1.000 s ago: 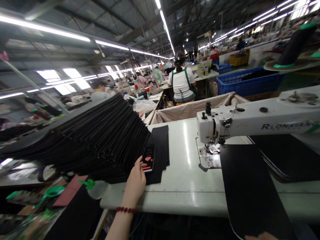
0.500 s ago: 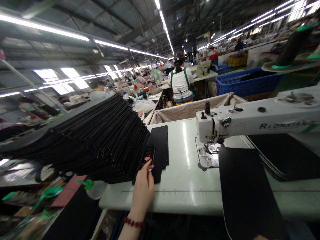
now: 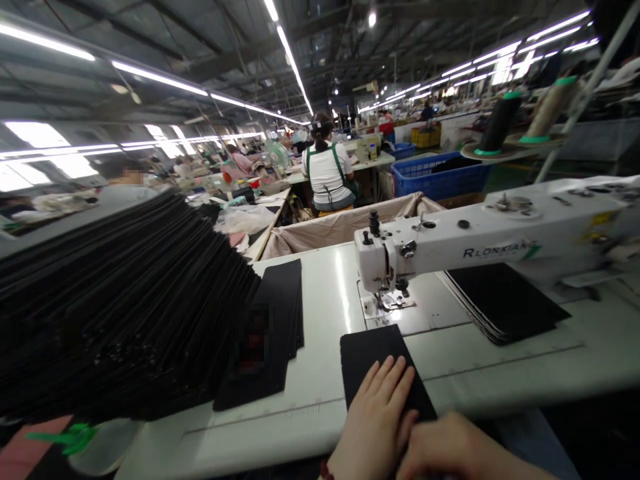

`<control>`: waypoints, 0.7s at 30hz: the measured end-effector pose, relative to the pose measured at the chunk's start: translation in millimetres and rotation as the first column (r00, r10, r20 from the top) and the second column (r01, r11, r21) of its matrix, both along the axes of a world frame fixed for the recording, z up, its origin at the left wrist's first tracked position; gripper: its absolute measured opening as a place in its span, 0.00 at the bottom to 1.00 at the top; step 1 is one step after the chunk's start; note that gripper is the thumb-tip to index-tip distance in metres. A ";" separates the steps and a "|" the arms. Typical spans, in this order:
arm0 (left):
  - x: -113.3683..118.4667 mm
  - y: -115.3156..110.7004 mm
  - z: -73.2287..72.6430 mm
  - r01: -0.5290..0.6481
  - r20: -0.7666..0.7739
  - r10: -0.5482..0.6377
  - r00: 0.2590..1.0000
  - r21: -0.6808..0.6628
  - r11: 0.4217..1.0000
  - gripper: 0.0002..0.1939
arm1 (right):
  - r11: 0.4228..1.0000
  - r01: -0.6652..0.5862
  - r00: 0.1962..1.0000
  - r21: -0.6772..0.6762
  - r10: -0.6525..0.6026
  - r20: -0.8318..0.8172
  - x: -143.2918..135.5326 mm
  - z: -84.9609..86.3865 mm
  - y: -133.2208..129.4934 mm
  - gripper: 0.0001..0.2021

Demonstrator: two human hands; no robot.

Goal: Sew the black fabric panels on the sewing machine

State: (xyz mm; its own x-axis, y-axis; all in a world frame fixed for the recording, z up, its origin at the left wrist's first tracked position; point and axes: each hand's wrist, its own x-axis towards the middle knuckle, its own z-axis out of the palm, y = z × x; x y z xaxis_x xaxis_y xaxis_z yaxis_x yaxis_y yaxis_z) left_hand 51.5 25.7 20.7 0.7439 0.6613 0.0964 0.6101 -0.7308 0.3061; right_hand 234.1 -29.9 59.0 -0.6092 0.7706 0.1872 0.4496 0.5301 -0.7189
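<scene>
My left hand (image 3: 377, 413) lies flat, fingers stretched out, on a black panel (image 3: 373, 347) at the table's front edge, below the needle area of the white sewing machine (image 3: 425, 247). Close beside it on the right is my right hand (image 3: 445, 443), blurred, its fingers curled at the panel's lower part; what they grip is hidden. A tall stack of black panels (image 3: 130, 307) fills the left side, with a few loose black pieces (image 3: 280, 307) next to it. More black panels (image 3: 500, 300) lie behind the machine head's arm on the right.
A green-nozzled bottle (image 3: 103, 447) is at the lower left. Beyond the table (image 3: 320, 293) are a cloth-lined bin (image 3: 340, 227), a blue basket (image 3: 440, 177) and a seated person (image 3: 327, 173). Thread cones (image 3: 500, 123) stand at the upper right.
My left hand has left the dark, phone-like object by the stack and moved right onto the black panel. My right hand has come into view. The panel has shifted, and the view has turned right.
</scene>
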 end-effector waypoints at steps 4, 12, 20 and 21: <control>-26.5 0.0 -11.7 -0.013 -0.067 0.017 0.998 0.062 0.998 0.30 | 0.952 0.299 0.951 0.071 -0.304 0.065 10.1 -8.6 70.2 0.12; -49.8 22.6 2.7 -0.156 -0.068 0.157 0.985 0.025 0.988 0.33 | 0.919 0.313 0.829 0.240 -0.388 0.404 8.4 -23.8 129.7 0.24; -29.0 70.7 14.0 -0.076 -0.063 0.076 0.995 0.010 0.997 0.35 | 0.907 0.334 0.787 0.257 -0.419 0.453 25.0 -39.8 120.8 0.23; -25.6 76.1 14.9 -0.071 -0.062 0.072 0.996 0.013 0.997 0.35 | 0.907 0.333 0.789 0.259 -0.419 0.450 24.6 -41.0 121.1 0.24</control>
State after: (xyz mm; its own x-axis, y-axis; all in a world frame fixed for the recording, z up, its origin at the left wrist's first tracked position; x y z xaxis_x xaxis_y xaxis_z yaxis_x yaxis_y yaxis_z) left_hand 25.9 101.7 35.7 0.6996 0.7121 0.0592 0.6783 -0.6879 0.2580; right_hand 258.7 91.2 18.0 -0.3206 0.9434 0.0853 0.9027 0.3315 -0.2743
